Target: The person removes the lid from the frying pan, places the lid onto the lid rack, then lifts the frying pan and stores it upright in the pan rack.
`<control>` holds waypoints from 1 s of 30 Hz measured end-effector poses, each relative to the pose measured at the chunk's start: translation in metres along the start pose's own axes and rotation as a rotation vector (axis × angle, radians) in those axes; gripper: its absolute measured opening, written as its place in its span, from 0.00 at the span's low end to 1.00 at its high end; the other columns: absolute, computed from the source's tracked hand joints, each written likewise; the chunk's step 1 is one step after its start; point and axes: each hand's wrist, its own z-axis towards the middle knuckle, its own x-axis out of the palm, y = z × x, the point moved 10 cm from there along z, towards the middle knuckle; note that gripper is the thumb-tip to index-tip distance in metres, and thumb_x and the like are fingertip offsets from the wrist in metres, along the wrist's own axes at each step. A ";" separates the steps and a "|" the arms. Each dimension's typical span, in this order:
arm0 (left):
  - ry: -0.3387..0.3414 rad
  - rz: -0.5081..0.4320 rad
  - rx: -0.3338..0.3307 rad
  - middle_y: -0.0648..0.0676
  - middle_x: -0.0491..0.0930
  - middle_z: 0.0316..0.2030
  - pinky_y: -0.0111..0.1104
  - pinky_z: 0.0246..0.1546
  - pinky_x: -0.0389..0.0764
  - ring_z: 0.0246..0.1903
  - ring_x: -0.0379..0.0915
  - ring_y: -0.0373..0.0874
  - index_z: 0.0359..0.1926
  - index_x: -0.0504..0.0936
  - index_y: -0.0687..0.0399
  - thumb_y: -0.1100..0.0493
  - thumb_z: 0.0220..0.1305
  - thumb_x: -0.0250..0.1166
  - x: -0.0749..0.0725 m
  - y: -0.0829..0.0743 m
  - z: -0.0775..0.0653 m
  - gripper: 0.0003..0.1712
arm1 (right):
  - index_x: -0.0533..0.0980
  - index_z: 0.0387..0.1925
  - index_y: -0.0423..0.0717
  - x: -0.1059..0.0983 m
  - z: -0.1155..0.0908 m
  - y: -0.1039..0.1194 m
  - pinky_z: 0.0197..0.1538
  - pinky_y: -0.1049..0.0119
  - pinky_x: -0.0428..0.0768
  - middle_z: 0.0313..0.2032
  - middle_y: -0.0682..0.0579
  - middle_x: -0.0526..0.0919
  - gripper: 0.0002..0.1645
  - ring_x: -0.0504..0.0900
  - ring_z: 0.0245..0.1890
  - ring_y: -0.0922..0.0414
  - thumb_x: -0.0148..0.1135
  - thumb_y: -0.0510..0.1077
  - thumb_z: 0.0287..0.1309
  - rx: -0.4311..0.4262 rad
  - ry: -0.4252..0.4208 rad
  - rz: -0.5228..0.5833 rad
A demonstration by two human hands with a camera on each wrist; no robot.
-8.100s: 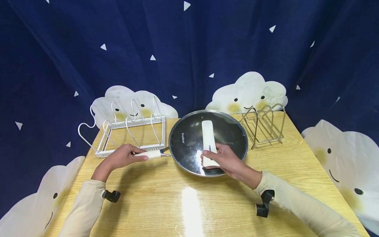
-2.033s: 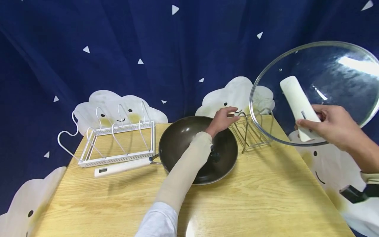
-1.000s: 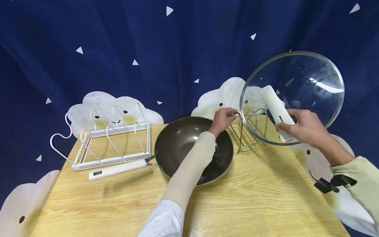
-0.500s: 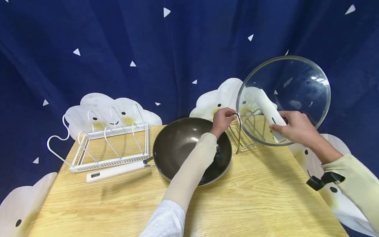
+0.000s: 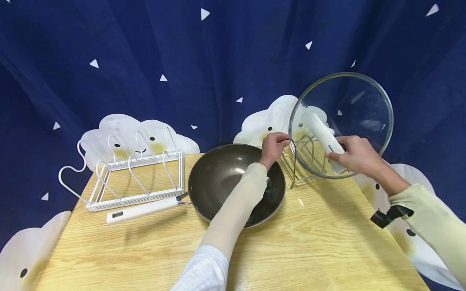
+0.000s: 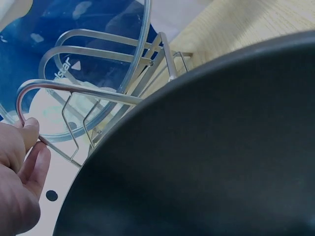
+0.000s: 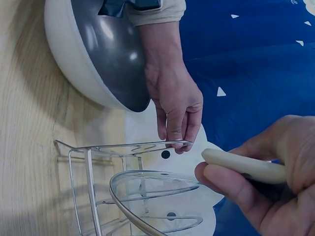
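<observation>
My left hand [image 5: 272, 149] reaches across the dark wok [image 5: 218, 178] and pinches the top of the near loop of a metal wire rack [image 5: 294, 171]. In the left wrist view, thumb and fingers meet on that wire loop [image 6: 54, 84]. My right hand [image 5: 358, 155] grips the white handle [image 7: 241, 164] of a large round glass lid [image 5: 364, 101]. The lid stands steeply tilted, and its lower rim [image 7: 120, 194] reaches down among the rack's loops in the right wrist view. Part of the rack shows through the glass.
A white rack [image 5: 136, 198] with several curved dividers stands at the left of the wooden table [image 5: 153, 258]. The wok's white handle [image 5: 142, 211] points left along the front of that rack. Behind the table hangs a dark blue curtain [image 5: 127, 48] with cloud prints.
The lid was lifted off the wok, and my left hand left the wok handle for the metal rack. More recently the lid came leftward and down to the rack, while my left hand closed on its loop.
</observation>
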 end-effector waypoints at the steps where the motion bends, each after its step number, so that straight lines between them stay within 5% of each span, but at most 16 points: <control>1: -0.003 -0.002 0.001 0.52 0.90 0.42 0.28 0.48 0.81 0.44 0.86 0.43 0.47 0.90 0.55 0.62 0.68 0.69 0.000 0.000 0.000 0.08 | 0.82 0.44 0.35 0.000 0.000 0.000 0.26 0.61 0.76 0.26 0.45 0.86 0.17 0.80 0.23 0.53 0.71 0.44 0.58 -0.005 -0.003 -0.001; 21: -0.004 -0.021 0.002 0.53 0.90 0.43 0.25 0.47 0.81 0.45 0.86 0.44 0.48 0.89 0.57 0.63 0.68 0.68 0.000 0.000 -0.002 0.10 | 0.81 0.46 0.31 0.011 0.011 0.001 0.25 0.60 0.78 0.30 0.37 0.87 0.20 0.84 0.25 0.50 0.70 0.43 0.58 -0.024 0.015 -0.014; 30: -0.028 -0.007 -0.009 0.51 0.90 0.42 0.24 0.47 0.80 0.44 0.86 0.42 0.47 0.90 0.54 0.61 0.69 0.69 -0.004 0.000 -0.003 0.09 | 0.81 0.44 0.33 0.014 0.019 0.001 0.27 0.60 0.77 0.28 0.41 0.86 0.19 0.82 0.26 0.49 0.71 0.43 0.56 -0.048 0.004 -0.055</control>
